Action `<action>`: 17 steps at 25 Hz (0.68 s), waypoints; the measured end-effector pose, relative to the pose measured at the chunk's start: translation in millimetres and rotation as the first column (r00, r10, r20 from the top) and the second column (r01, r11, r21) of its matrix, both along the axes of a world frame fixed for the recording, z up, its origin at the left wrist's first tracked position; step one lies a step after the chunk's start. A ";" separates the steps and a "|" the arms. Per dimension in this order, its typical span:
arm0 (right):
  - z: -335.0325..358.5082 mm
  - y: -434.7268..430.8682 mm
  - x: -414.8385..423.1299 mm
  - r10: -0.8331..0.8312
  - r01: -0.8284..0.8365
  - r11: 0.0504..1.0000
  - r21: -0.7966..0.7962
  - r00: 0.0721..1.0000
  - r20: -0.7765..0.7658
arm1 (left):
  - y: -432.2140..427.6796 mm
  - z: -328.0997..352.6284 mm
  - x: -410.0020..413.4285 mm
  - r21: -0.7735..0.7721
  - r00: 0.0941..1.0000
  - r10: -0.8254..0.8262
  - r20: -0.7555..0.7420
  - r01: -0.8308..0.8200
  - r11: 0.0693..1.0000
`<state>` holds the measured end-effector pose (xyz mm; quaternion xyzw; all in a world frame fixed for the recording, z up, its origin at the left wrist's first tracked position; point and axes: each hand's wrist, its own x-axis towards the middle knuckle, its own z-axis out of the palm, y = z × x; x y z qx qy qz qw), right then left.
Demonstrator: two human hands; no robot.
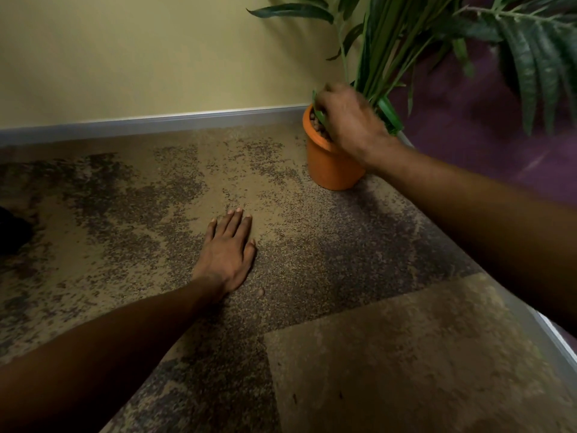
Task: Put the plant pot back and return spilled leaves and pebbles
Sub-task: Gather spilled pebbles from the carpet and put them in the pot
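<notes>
The orange plant pot [327, 164] stands upright on the carpet [359, 354] in the corner, beside the yellow wall [140, 57]. The right hand [349, 120] reaches over its rim, fingers closed on a green leaf [319, 112] above the brown pebbles [314, 121] inside. The left hand [228, 254] lies open, flat on the carpet, well apart from the pot. One loose pebble [261, 291] lies near it.

A mottled carpet [131, 195] of tan and dark brown speckles covers the floor, meeting a plainer tan carpet tile [406, 354] along a straight seam in the lower right. A pale yellow wall [140, 51] rises behind it, edged at its foot by a grey skirting strip [150, 125]. On the right stands a deep purple surface [487, 129], while a dark shape [12, 232], too dim to identify, sits at the left edge.
</notes>
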<state>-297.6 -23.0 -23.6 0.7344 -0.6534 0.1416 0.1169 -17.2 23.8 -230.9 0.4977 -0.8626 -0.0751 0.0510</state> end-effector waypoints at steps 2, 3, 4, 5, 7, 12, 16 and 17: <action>1.1 -8.1 -5.7 -0.051 0.054 0.998 0.023 0.992 -0.116 | 0.4 0.3 -0.3 -0.001 1.000 0.003 0.000 -0.003 1.000; -1.2 -10.2 -7.4 -0.065 0.072 0.997 0.042 0.986 -0.156 | 0.5 0.4 -0.4 -0.002 1.000 0.005 -0.002 -0.005 1.000; -3.8 -11.8 -8.8 -0.078 0.089 0.995 0.054 0.980 -0.181 | 0.2 0.8 -0.4 -0.003 1.000 0.006 -0.004 -0.006 1.000; -6.3 -12.4 -10.6 -0.093 0.106 0.993 0.058 0.977 -0.191 | 0.4 0.8 -0.7 -0.004 1.000 0.006 -0.007 -0.006 1.000; -8.6 -12.4 -13.9 -0.129 0.144 0.988 0.062 0.971 -0.199 | 0.5 0.8 -1.1 -0.005 1.000 0.006 -0.012 -0.006 1.000; -10.8 -15.9 -13.3 -0.167 0.183 0.982 0.044 0.955 -0.247 | 0.2 -1.5 -0.5 -0.011 1.000 0.007 -0.019 -0.007 1.000; -9.2 -15.9 -11.5 -0.169 0.187 0.981 0.043 0.950 -0.263 | 0.0 -1.6 0.1 -0.007 1.000 0.010 -0.010 -0.010 1.000; -8.8 -15.9 -11.4 -0.168 0.185 0.982 0.041 0.950 -0.265 | 0.0 -1.3 -0.1 -0.005 1.000 0.011 -0.009 -0.011 1.000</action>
